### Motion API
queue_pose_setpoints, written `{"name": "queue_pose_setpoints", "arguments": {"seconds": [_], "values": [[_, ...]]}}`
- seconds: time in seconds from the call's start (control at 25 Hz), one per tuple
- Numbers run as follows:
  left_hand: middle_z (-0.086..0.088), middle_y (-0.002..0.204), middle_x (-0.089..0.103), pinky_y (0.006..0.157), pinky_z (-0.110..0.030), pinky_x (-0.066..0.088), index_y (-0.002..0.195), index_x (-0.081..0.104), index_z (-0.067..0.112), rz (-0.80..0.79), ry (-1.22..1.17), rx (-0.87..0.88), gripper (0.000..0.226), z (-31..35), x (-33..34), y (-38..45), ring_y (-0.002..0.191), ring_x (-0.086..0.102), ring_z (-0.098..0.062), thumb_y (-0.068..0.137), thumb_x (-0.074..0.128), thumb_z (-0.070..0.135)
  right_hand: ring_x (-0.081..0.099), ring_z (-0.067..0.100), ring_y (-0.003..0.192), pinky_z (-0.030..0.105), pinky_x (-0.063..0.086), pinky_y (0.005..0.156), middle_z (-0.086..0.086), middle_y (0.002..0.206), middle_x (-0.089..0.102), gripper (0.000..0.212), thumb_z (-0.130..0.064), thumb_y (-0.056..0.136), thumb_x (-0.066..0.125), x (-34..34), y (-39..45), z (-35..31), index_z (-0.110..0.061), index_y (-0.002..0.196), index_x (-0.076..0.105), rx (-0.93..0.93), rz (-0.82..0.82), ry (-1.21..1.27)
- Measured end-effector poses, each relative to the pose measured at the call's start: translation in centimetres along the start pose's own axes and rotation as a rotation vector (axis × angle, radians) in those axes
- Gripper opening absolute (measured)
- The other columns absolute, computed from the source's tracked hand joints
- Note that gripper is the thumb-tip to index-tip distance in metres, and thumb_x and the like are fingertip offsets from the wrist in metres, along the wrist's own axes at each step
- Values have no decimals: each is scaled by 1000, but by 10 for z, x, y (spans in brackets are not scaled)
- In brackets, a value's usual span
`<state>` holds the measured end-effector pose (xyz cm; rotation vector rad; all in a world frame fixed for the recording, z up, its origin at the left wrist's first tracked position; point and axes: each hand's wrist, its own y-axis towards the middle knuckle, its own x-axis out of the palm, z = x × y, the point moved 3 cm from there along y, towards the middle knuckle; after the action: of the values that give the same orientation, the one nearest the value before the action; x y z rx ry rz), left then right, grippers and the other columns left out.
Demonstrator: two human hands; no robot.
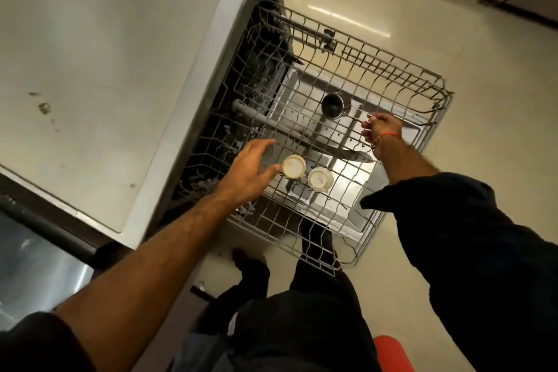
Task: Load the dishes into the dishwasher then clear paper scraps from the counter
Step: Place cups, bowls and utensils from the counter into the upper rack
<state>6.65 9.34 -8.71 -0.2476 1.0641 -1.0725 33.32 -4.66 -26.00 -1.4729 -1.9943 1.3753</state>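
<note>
A: Where do we stand with the loading?

B: Well under way, by our reckoning. The upper rack (392, 75) of the dishwasher is pulled out over the open door, and three pieces sit in it. Two cream cups lie upside down near the front: the left cup (293, 167) and, just beside it, the right cup (320, 180). Further back stands a small steel pot (333, 105) with a long thin handle.

A: And our hands?

B: Our left hand (250, 170) is spread, fingers straight, thumb tip touching the left cup's side; we judge it is setting the cup in place or letting it go. Our right hand (381, 130) pinches the end of the pot's handle between thumb and fingertips; a red thread circles that wrist.

A: What is left?

B: Much of the rack stands unfilled, so more dishes may follow. The paper scraps come after that; we see none from here.

A: The counter, then?

B: The counter (90, 54) beside the dishwasher is pale and smooth, with a few dark smudges. The floor (483, 39) is glossy cream and throws back a ceiling light. A steel sink (30, 266) shows at lower left, something orange (392, 353) at the bottom edge.
</note>
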Motion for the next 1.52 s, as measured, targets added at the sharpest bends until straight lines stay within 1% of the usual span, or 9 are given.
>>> {"name": "queue_pose_setpoints", "arguments": {"seconds": [0.32, 0.44, 0.64, 0.84, 0.92, 1.12, 1.28, 1.44, 1.52], "values": [[-3, 156, 32, 110, -50, 44, 151, 36, 25, 14, -66, -51, 60, -17, -2, -29, 136, 41, -20, 97, 61, 33, 63, 20, 56, 23, 44, 40, 8, 97, 66, 44, 4, 92, 45, -5, -11, -1, -28, 121, 55, -9, 65, -80], [-2, 155, 32, 109, -50, 45, 151, 37, 25, 43, -121, -10, 59, -17, -7, -45, 136, 42, -19, 97, 61, 30, 62, 19, 57, 29, 50, 48, 12, 102, 66, 37, 4, 94, 43, -3, -47, -5, -24, 114, 54, -75, 45, -37], [-3, 146, 44, 102, -43, 53, 146, 45, 21, 260, -246, 144, 47, -25, -36, -103, 120, 57, -14, 100, 57, 21, 55, 15, 49, 25, 42, 45, 21, 100, 70, 26, 3, 93, 47, 49, -160, -6, -10, 109, 63, -320, -247, -26], [6, 125, 59, 86, -32, 59, 135, 53, 29, 632, -327, 247, 35, -72, -81, -208, 98, 68, -5, 104, 47, 15, 49, 13, 49, 22, 40, 44, 9, 76, 67, 18, -6, 98, 52, 125, -355, 14, -7, 109, 66, -679, -640, -14], [7, 120, 61, 81, -23, 56, 133, 55, 27, 798, -356, 207, 33, -110, -94, -260, 87, 67, -5, 103, 48, 15, 47, 16, 47, 22, 39, 43, 11, 73, 65, 18, -4, 98, 51, 155, -427, 36, -5, 107, 67, -785, -774, -35], [11, 117, 59, 76, -25, 53, 121, 64, 23, 1194, -410, 34, 30, -247, -111, -388, 76, 63, -13, 96, 61, 7, 48, 13, 43, 21, 35, 40, 8, 70, 65, 17, -2, 98, 51, 240, -570, 127, -4, 104, 66, -931, -1092, -272], [6, 120, 59, 80, -9, 44, 116, 68, 20, 1425, -423, -174, 28, -340, -100, -482, 78, 61, -9, 92, 65, 7, 55, 19, 54, 26, 42, 42, 9, 78, 67, 17, 0, 96, 52, 297, -653, 208, -3, 106, 66, -931, -1303, -524], [-2, 121, 60, 100, -40, 48, 115, 69, 20, 1567, -389, -430, 30, -421, -69, -544, 110, 58, -19, 85, 68, 14, 59, 25, 66, 27, 51, 47, 17, 93, 64, 17, 0, 95, 54, 335, -711, 279, -8, 106, 64, -885, -1431, -775], [-4, 128, 54, 105, -45, 46, 119, 67, 21, 1630, -444, -556, 36, -448, -54, -566, 119, 54, -23, 84, 69, 20, 62, 25, 71, 27, 52, 51, 20, 99, 64, 17, -3, 96, 55, 343, -728, 304, -7, 109, 64, -865, -1455, -858]]}}
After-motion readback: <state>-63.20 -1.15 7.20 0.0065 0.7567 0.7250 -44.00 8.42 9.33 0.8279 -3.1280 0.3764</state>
